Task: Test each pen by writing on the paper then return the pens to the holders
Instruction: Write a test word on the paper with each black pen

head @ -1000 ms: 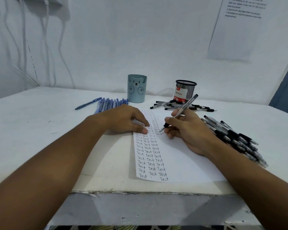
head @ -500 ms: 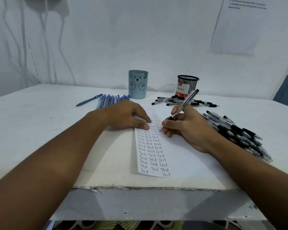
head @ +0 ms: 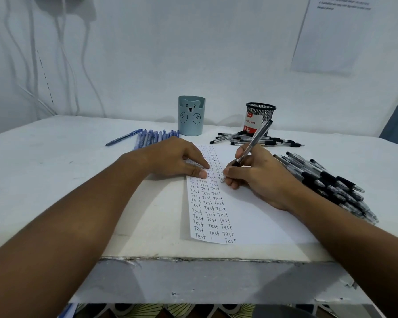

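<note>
Paper (head: 251,214) lies at the table's (head: 44,180) front edge; left hand (head: 177,160) flat on it, right hand (head: 257,175) gripping a pen (head: 254,140), tip down. Black pens (head: 331,184) crowd the right edge. Farther back, bear holder (head: 191,115) and mesh holder (head: 260,118); contents unseen.

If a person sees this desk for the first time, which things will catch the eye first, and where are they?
First, the paper at the front middle, its left side filled with columns of the word "Test". The right hand grips a pen with its tip on the sheet, while the left hand presses the sheet's left edge. Next, the large heap of black pens on the right.
</note>
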`<state>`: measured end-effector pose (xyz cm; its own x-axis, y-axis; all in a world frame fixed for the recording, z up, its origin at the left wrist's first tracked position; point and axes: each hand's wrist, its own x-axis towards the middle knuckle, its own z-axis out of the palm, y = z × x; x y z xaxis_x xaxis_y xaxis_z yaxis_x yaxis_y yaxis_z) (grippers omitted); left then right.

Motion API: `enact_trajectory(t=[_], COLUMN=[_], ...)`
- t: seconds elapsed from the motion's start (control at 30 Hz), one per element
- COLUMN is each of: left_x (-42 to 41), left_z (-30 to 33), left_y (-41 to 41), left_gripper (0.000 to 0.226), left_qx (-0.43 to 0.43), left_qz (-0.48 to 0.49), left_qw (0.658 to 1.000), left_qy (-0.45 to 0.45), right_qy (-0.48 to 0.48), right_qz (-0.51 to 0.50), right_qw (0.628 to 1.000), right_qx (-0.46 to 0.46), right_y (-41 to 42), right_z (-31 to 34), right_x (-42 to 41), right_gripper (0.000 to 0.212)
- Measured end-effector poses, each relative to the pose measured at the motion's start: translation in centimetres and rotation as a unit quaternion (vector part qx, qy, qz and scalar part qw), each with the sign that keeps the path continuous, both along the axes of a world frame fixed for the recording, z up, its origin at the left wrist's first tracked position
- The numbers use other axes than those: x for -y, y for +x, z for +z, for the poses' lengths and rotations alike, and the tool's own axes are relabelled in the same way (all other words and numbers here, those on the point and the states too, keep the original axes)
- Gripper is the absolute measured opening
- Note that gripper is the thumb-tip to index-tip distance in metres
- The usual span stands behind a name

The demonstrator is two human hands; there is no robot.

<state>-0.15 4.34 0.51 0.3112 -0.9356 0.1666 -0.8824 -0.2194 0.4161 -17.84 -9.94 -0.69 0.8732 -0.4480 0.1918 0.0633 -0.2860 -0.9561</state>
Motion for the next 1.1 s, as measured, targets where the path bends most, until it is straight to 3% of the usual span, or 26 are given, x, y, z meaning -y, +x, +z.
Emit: enact_trajectory(t=[0.17, 0.37, 0.53, 0.67, 1.1], left_x=[0.0, -0.01, -0.07, -0.1, -0.13], left_z=[-0.01, 0.09, 0.04, 0.1, 0.09], left_y=[0.05, -0.12, -0.05, -0.2, -0.24], left_gripper=[0.034, 0.04, 0.036, 0.043, 0.037], left_qx=[0.005, 0.004, 0.006, 0.009, 0.0], left_qz=[0.001, -0.001, -0.001, -0.003, 0.003], left_qw=[1.0, 1.0, 1.0, 1.0, 1.0], left_qy=[-0.001, 0.002, 0.0, 0.001, 0.001], right_qy=[0.072, -0.039, 0.071, -0.001, 0.023], right_qz=[0.01, -0.015, 0.007, 0.005, 0.0], right_qw=[0.997, 0.999, 0.997, 1.0, 1.0], right_qx=[0.015, 0.004, 0.02, 0.01, 0.016], right_y=[0.01, 0.05, -0.17, -0.2, -0.09], right_z=[0.09, -0.46, 0.09, -0.11, -0.01], right_x=[0.23, 0.22, 0.36, 0.1, 0.17], right_gripper=[0.036, 0.032, 0.036, 0.034, 0.034])
